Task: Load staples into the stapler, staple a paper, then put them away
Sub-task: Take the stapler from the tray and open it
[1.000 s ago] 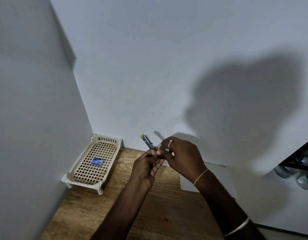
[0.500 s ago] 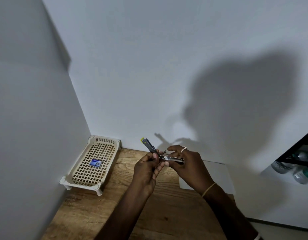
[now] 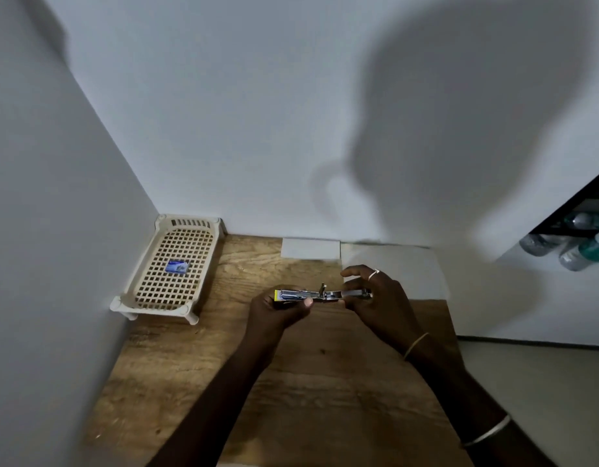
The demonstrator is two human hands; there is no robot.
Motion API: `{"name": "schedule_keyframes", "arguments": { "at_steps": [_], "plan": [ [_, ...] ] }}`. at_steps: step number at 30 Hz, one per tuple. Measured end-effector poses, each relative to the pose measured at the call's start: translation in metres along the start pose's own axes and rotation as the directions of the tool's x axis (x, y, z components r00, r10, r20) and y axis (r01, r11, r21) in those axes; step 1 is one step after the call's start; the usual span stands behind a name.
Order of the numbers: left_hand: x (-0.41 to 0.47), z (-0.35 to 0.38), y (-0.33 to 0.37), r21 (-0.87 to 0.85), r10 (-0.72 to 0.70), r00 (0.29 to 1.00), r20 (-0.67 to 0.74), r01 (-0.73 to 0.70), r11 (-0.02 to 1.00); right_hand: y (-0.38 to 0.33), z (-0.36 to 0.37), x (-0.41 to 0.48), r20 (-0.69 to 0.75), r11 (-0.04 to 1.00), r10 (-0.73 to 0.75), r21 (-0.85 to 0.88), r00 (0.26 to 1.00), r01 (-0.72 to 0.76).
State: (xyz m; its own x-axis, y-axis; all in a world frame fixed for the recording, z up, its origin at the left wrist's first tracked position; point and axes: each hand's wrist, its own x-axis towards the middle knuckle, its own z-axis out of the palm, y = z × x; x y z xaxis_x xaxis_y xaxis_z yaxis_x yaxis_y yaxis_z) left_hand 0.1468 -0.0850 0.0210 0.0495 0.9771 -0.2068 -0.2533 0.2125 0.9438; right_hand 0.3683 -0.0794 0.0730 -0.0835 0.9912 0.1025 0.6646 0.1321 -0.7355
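Above the counter (image 3: pixel 291 382), to the right of the basket (image 3: pixel 149 298) where the staple box (image 3: pixel 177 266) lay, the left hand (image 3: pixel 274 311) pinched the opened stapler (image 3: pixel 321 294) and the right hand (image 3: pixel 375 305) steadied its far end, fingers partly spread; loading would go best with the channel level; the paper (image 3: pixel 392 267) waited beyond.

walls (image 3: pixel 257 96): plain white, corner | desk (image 3: pixel 325 382): wood-grain | light: dim, large shadow (image 3: pixel 459 129) on back wall
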Motion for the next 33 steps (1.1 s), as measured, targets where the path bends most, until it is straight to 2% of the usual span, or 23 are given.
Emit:
{"name": "schedule_keyframes", "arguments": {
  "at_steps": [6, 10, 14, 17, 19, 28, 33],
  "plan": [
    [-0.009, -0.025, -0.028, 0.38, 0.076, 0.997, 0.032, -0.083, 0.921, 0.033, 0.032, -0.03, 0.004, 0.994, -0.027, -0.102, 1.0, 0.028],
    [-0.014, -0.036, -0.049, 0.612, 0.114, 0.991, 0.067, -0.131, 0.78, 0.055, 0.054, -0.045, 0.054, 0.983, -0.01, -0.184, 0.999, 0.019],
    [-0.015, -0.041, -0.065, 0.776, 0.167, 0.971, 0.174, -0.239, 0.584, 0.074, 0.071, -0.057, 0.059, 0.958, -0.009, -0.286, 0.998, 0.026],
    [-0.015, -0.042, -0.075, 0.846, 0.178, 0.959, 0.22, -0.279, 0.454, 0.085, 0.081, -0.06, 0.068, 0.956, -0.005, -0.293, 0.998, 0.024],
    [-0.015, -0.041, -0.082, 0.87, 0.195, 0.958, 0.212, -0.276, 0.408, 0.091, 0.086, -0.06, 0.077, 0.954, 0.001, -0.299, 0.997, 0.022],
    [-0.006, -0.043, -0.092, 0.906, 0.221, 0.952, 0.213, -0.277, 0.321, 0.105, 0.099, -0.06, 0.08, 0.962, 0.034, -0.271, 0.996, -0.011],
    [-0.004, -0.043, -0.095, 0.907, 0.198, 0.944, 0.263, -0.312, 0.282, 0.109, 0.101, -0.06, 0.07, 0.956, 0.035, -0.292, 0.997, -0.013]
  ]
}}
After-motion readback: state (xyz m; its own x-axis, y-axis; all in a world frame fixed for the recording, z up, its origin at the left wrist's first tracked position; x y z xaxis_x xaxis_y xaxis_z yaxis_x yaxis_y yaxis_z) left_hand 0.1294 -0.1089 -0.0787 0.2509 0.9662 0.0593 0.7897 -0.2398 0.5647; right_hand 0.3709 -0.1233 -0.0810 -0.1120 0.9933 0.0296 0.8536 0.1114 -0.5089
